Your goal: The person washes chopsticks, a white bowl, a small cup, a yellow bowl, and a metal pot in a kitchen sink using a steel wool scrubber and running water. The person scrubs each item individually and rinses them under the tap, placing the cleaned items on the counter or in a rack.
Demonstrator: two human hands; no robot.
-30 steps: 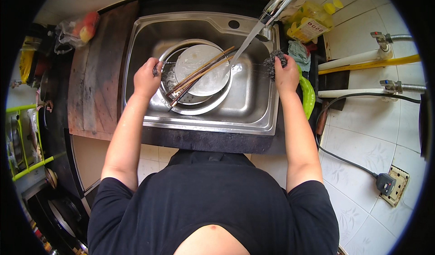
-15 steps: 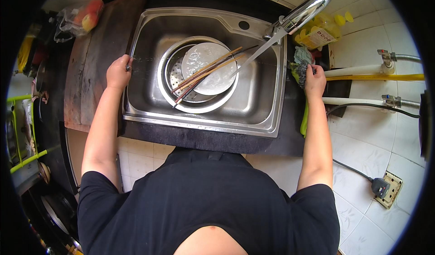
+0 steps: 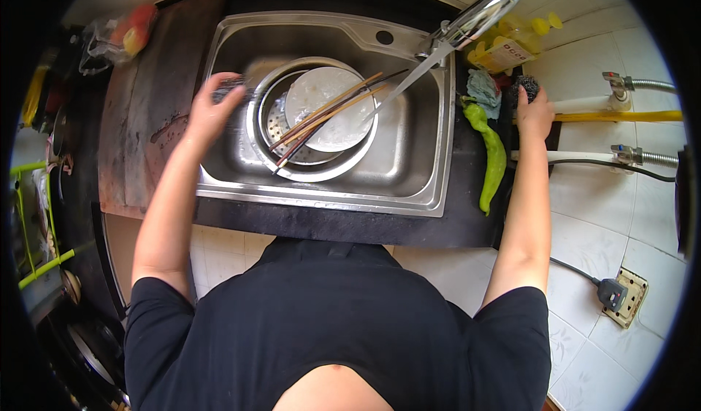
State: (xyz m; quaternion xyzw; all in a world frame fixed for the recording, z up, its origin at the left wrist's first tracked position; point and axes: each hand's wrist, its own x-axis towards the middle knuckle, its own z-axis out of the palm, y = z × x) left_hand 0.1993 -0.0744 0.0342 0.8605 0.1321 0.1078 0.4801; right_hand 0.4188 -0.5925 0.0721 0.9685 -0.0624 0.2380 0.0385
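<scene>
Head view: a dark, blurred clump (image 3: 231,89) is grasped in the curled fingers of the left hand (image 3: 212,111), above the left side of the sink (image 3: 328,204). A dark wire scourer (image 3: 525,86) is gripped by the bent fingers of the right hand (image 3: 536,116), beside the cloth (image 3: 483,92). Chopsticks (image 3: 325,121) are supported across a white plate (image 3: 314,92) between the hands.

Right of the left hand (image 3: 213,100), a bowl (image 3: 321,175) and chopsticks (image 3: 312,127) are obstructing low passage; beyond them, sink (image 3: 413,142) space is lying open.
</scene>
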